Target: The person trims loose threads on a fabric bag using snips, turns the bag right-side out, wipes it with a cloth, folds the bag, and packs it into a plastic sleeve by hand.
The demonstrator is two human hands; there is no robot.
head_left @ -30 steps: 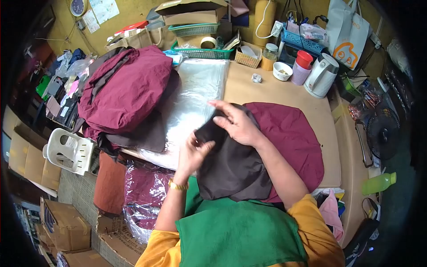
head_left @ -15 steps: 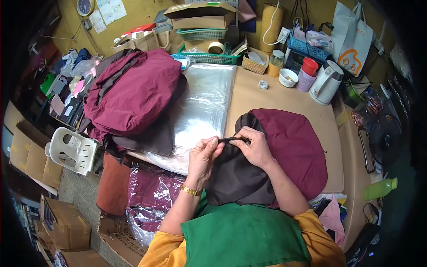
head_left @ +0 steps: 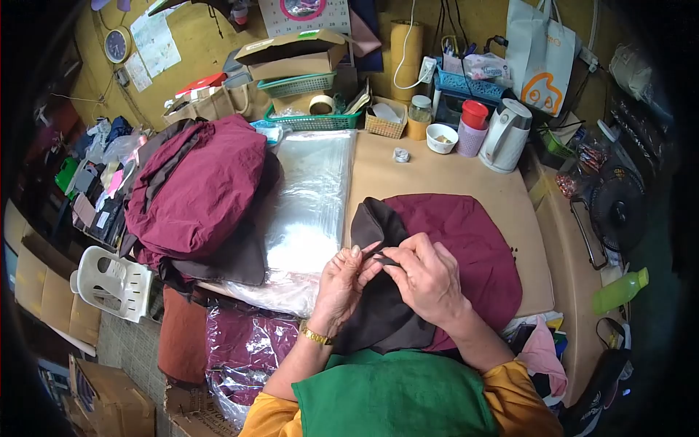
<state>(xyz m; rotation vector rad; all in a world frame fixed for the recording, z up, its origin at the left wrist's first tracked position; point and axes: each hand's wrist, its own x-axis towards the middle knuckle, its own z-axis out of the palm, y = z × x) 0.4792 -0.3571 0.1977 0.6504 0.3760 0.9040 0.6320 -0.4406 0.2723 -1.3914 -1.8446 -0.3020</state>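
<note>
A maroon and dark brown cloth piece [head_left: 470, 244] lies on the work table in front of me, its dark part nearest my body. Above that dark part, my left hand [head_left: 341, 282] pinches a narrow dark strip [head_left: 376, 255] between thumb and fingers. Close beside it, my right hand [head_left: 428, 280] is closed with thumb and fingertips at the strip's other end. Fingers cover most of the strip, so whether it joins the cloth cannot be made out.
Left of the cloth, clear plastic sheets [head_left: 309, 197] lie beside a heap of maroon cloth [head_left: 200, 189]. A kettle [head_left: 506, 137], a red-lidded cup [head_left: 473, 127] and a white bowl [head_left: 441, 138] stand at the back. A plastic-wrapped maroon bundle [head_left: 251, 349] sits below the table edge.
The strip was stretched level between my hands; now less of it shows and my fingers are closer together. My right hand has turned over it. The view has shifted.
</note>
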